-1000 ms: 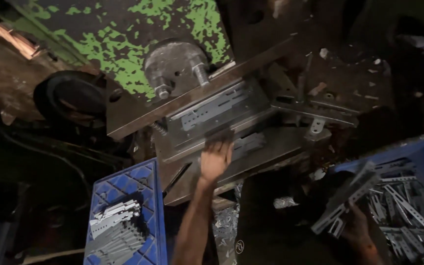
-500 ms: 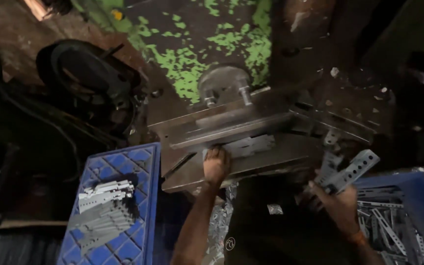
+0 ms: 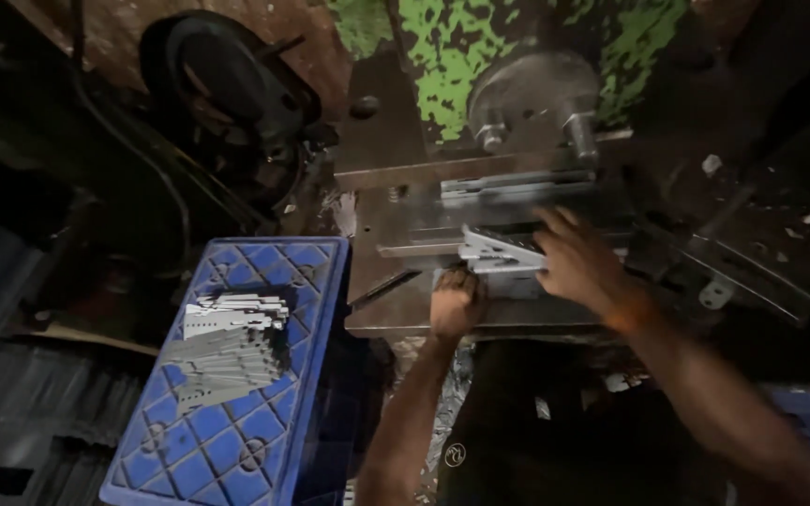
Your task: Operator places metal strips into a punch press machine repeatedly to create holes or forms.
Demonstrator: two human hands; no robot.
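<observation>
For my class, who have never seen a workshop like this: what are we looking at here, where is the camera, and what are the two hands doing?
The camera sits on the worker's head and looks down, so both arms reach in from below. Ahead stands a heavy metal press with chipped green paint. The right hand holds a flat grey metal strip at the press bed. The left hand rests closed at the front of the bed; what it holds is hidden. To the left, a blue plastic crate carries a stack of similar strips.

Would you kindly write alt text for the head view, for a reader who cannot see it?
Two bare hands work at a green-flecked press: the right hand holds a perforated metal strip on its bed, the left hand just below. At left, a blue crate carries stacked metal strips.
</observation>
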